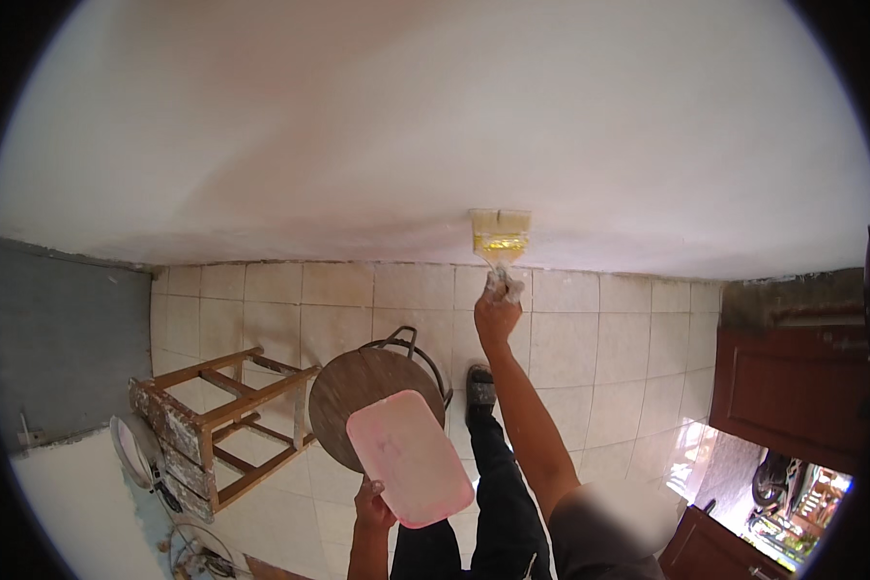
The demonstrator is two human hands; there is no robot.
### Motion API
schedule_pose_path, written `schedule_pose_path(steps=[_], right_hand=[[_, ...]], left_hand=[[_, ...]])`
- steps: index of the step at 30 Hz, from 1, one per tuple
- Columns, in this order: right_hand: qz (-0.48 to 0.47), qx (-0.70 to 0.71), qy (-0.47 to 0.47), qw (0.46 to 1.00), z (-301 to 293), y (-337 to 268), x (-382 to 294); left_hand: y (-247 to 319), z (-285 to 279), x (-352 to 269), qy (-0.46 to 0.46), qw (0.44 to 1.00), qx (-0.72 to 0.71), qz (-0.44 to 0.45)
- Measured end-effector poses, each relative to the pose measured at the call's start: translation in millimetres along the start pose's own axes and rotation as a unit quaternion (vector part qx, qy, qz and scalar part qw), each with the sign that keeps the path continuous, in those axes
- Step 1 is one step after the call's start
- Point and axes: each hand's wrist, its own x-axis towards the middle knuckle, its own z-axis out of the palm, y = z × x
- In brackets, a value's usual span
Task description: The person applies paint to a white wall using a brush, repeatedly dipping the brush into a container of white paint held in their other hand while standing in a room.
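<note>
My right hand grips the handle of a wide paintbrush, its pale bristles pointing up at the white wall. Yellow shiny tape wraps the brush below the bristles, and whitish residue cakes the handle near my fingers. Whether the bristle tips touch the wall, I cannot tell. Lower down, my left hand holds a pink rectangular plastic container by its left edge. Pale smears mark its face. Beneath the container, and partly hidden by it, stands a round wooden-topped stool with a dark metal frame.
A paint-spattered wooden stool or stepladder stands on the left, beside a round white-rimmed fan. Light tiles cover the floor along the wall. On the right, a brown door is near an opening with a motorcycle beyond.
</note>
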Motion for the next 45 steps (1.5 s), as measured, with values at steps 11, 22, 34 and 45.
schedule_pose_path(steps=[11,22,34,45], right_hand=[[0.152,-0.169,-0.085,0.970,-37.1,50.1,-25.4],[0.099,-0.222,-0.110,0.964,-29.5,86.7,29.8],[0.082,-0.090,0.005,0.993,-67.5,96.3,50.2],[0.118,-0.294,-0.218,0.923,-90.5,139.4,43.6]], left_hand=[[0.5,5.0,2.8,-0.006,1.000,0.021,0.004],[-16.2,14.1,16.9,-0.042,0.999,-0.004,-0.023],[-30.5,14.6,28.2,-0.032,0.998,-0.018,-0.043],[-45.4,49.3,32.3,-0.072,0.995,-0.002,-0.061]])
